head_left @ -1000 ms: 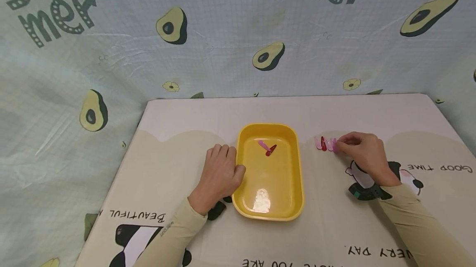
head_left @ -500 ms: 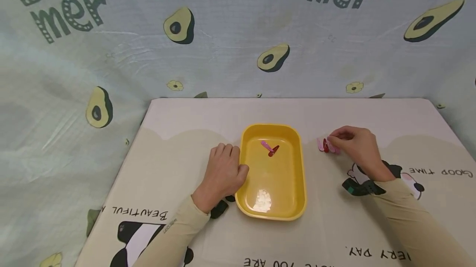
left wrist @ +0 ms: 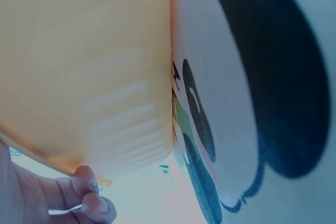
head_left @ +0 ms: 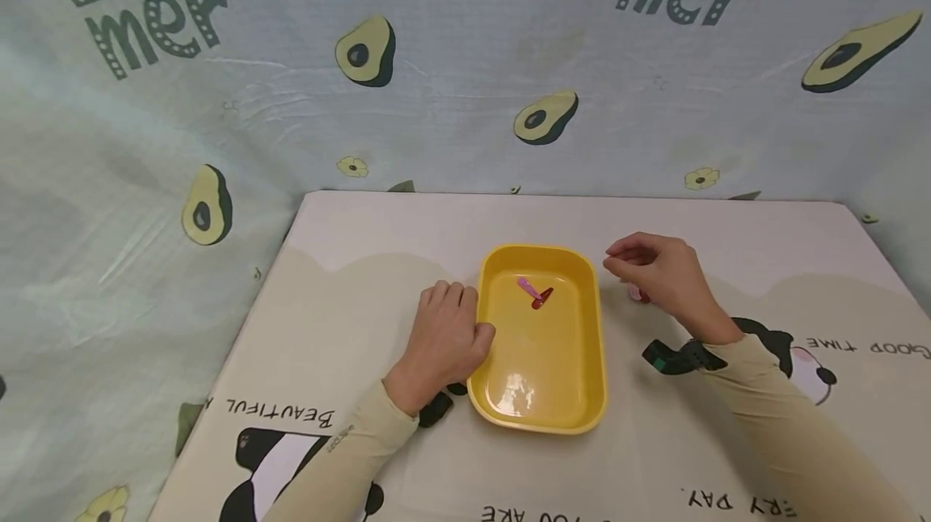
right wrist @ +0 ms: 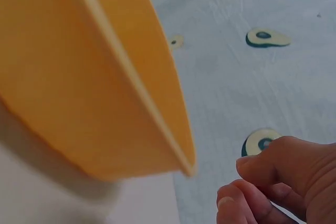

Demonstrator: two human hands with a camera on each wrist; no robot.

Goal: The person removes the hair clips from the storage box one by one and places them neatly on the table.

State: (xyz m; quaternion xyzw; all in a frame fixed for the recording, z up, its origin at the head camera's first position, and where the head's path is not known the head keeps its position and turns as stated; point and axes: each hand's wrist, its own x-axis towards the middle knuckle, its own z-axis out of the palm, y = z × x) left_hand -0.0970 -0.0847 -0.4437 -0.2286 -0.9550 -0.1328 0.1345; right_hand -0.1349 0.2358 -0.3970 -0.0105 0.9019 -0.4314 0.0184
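My left hand [head_left: 449,344] grips the left rim of a yellow plastic tray [head_left: 538,417]; the left wrist view shows its fingers at the tray's edge. A pink snap hair clip [head_left: 527,288] and a red snap hair clip [head_left: 543,298] lie crossed inside, toward the far end. My right hand [head_left: 665,275] hovers just right of the tray, fingers loosely bent and nothing visible between thumb and fingertips. Beneath it, a few pink and red hair clips [head_left: 637,293] lie on the table, mostly covered by the hand. In the right wrist view, the right hand [right wrist: 283,182] is beside the tray's corner.
The table [head_left: 407,223] has a pale cloth printed with cartoon animals and lettering. A hanging sheet with avocado prints [head_left: 465,102] rises behind its far edge. A black wrist device [head_left: 680,358] sits at the right wrist.
My right hand has lifted off the row of hair clips and moved left, toward the tray. The left hand keeps its hold on the rim. The head view has shifted slightly.
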